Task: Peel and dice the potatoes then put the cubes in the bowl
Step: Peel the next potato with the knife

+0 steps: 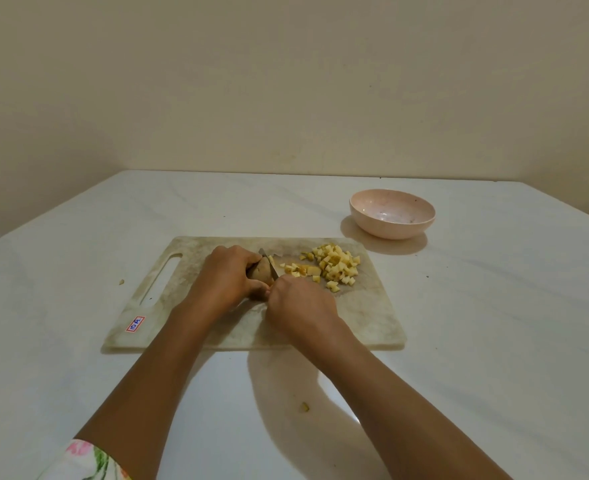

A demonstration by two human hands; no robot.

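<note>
A worn white cutting board (365,317) lies in the middle of the table. My left hand (227,278) presses a brown potato piece (261,270) onto the board. My right hand (300,306) grips a knife (269,263), and the blade rests across the potato's right end. A few cut slices (300,270) lie just right of the blade. Several yellow potato cubes (338,266) are heaped at the board's far right. A pink bowl (392,213) stands beyond the board to the right, with no cubes in it.
The white table (493,323) ends at a cream wall behind. One small potato scrap (305,407) lies on the table near me, another speck (122,282) left of the board. A red-and-blue sticker (135,323) marks the board's near left corner.
</note>
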